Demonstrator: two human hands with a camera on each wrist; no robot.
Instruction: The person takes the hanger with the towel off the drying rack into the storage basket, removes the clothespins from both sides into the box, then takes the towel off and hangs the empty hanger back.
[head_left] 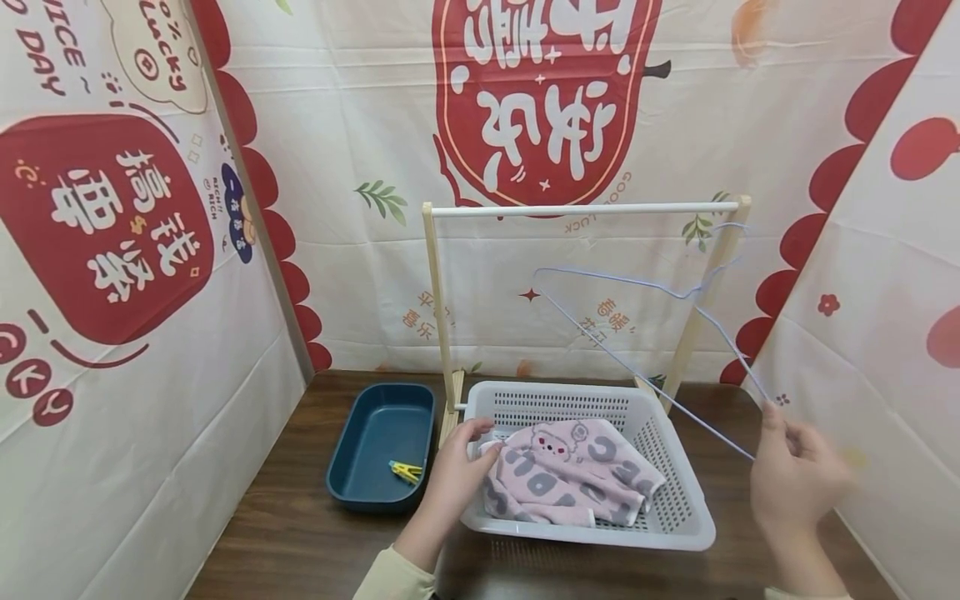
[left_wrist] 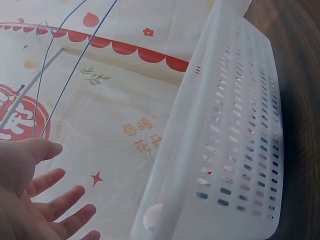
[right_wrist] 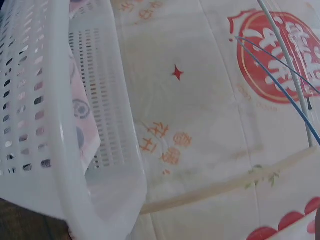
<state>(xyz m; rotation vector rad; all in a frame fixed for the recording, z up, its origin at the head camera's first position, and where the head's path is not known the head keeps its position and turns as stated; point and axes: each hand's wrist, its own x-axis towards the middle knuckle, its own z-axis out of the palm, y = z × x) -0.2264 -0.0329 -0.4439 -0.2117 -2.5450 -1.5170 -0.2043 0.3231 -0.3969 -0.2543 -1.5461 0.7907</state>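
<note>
My right hand [head_left: 798, 475] pinches one corner of a thin blue wire clothes hanger [head_left: 615, 277], raised at the right with its hook toward the rack's right post. Below the hanger is a white perforated plastic basket [head_left: 592, 536] holding a crumpled pink cloth [head_left: 555, 487] with grey patches and a cartoon face. My left hand [head_left: 457, 467] reaches over the basket's left rim beside the cloth, overlapping its edge in the head view. In the left wrist view its fingers [left_wrist: 70, 205] are spread and loosely bent, with nothing held.
A wooden rack with a white crossbar [head_left: 585, 210] stands behind the basket. Left of the basket, a dark blue tub [head_left: 367, 497] contains a yellow clothespin [head_left: 406, 472]. Printed fabric walls [head_left: 345, 275] enclose the brown wood-grain table [head_left: 262, 533].
</note>
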